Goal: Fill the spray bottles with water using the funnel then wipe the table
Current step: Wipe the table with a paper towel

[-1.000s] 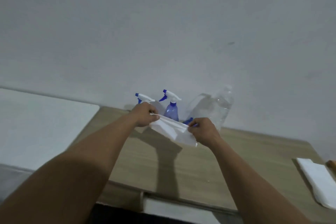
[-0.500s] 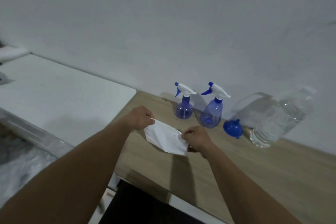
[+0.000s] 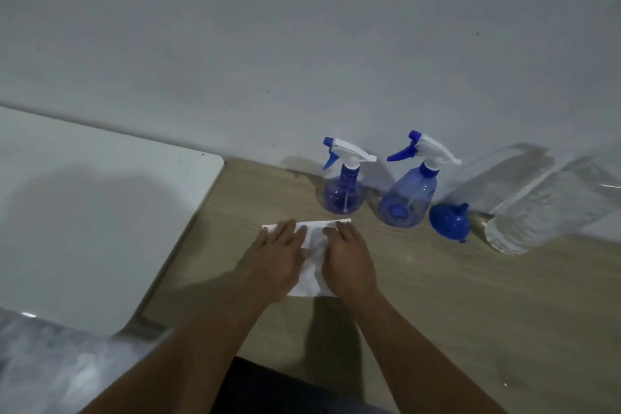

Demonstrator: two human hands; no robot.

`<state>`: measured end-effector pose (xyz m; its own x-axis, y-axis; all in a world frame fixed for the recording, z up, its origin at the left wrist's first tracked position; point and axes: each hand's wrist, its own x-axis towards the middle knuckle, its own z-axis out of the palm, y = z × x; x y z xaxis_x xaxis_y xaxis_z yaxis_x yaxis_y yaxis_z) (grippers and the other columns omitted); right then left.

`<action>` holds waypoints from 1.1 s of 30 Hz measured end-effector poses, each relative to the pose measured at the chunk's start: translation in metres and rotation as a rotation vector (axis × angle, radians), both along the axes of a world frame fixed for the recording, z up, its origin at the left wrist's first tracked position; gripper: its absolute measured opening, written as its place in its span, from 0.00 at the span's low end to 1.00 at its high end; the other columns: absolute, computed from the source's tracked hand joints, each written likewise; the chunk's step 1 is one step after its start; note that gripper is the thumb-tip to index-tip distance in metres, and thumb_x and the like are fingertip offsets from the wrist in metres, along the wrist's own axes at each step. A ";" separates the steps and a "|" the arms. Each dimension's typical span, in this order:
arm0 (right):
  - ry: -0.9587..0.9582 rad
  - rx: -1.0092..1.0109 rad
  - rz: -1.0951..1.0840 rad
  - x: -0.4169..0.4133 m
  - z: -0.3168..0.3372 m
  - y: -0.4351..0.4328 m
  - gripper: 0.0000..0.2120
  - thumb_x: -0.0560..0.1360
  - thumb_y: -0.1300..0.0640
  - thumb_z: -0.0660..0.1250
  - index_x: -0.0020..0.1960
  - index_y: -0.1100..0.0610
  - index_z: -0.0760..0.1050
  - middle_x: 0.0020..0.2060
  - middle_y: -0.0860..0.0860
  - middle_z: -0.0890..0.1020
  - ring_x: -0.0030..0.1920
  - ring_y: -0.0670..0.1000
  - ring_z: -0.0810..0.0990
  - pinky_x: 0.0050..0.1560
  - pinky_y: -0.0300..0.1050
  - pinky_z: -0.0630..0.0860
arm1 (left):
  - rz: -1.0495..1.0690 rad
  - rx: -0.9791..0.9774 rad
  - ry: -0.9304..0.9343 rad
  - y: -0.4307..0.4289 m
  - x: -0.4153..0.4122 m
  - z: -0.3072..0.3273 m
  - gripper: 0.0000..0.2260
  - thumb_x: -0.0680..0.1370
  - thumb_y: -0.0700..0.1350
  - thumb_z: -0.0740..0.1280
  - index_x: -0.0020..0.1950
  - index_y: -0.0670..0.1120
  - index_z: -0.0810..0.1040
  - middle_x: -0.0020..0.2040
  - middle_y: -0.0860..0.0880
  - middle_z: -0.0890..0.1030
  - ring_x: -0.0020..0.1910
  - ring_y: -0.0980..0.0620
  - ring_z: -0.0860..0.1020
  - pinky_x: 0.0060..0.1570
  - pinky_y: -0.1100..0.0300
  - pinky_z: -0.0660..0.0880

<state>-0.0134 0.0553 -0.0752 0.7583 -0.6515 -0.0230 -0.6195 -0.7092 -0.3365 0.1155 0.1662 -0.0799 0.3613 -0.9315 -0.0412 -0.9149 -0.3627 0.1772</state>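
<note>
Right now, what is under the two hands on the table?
A white cloth lies flat on the wooden table, pressed by the left hand and right hand. Its far edge and middle strip show; the parts beneath the palms are covered.

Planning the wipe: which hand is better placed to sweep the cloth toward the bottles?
Probably right. Both hands lie flat on the cloth, but the right hand is on the side nearer the bottles and funnel; the left hand lies farther away.
</note>
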 end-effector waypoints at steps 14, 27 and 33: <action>0.056 -0.036 0.210 -0.011 -0.021 0.009 0.31 0.85 0.48 0.52 0.81 0.63 0.48 0.81 0.62 0.50 0.82 0.58 0.47 0.81 0.53 0.43 | -0.052 0.181 -0.186 0.003 0.017 -0.017 0.29 0.83 0.57 0.41 0.79 0.43 0.57 0.79 0.41 0.59 0.78 0.41 0.59 0.72 0.35 0.59; 0.145 0.013 0.103 -0.115 -0.019 -0.052 0.34 0.81 0.43 0.34 0.82 0.60 0.44 0.81 0.59 0.47 0.82 0.55 0.43 0.81 0.52 0.44 | -0.135 0.171 -0.120 -0.071 -0.077 -0.011 0.33 0.79 0.60 0.33 0.81 0.45 0.43 0.82 0.45 0.44 0.80 0.44 0.43 0.75 0.36 0.46; 0.138 0.002 0.058 -0.186 -0.019 -0.093 0.28 0.86 0.48 0.43 0.81 0.62 0.46 0.81 0.60 0.49 0.82 0.56 0.45 0.81 0.51 0.42 | -0.189 0.162 -0.090 -0.119 -0.142 -0.012 0.34 0.78 0.61 0.31 0.81 0.46 0.42 0.81 0.46 0.43 0.80 0.44 0.42 0.76 0.36 0.43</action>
<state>-0.1991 -0.0375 -0.0942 0.7840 -0.6069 -0.1306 -0.6183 -0.7444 -0.2521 -0.0261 0.0469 -0.0924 0.1908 -0.9667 -0.1707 -0.9785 -0.2011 0.0453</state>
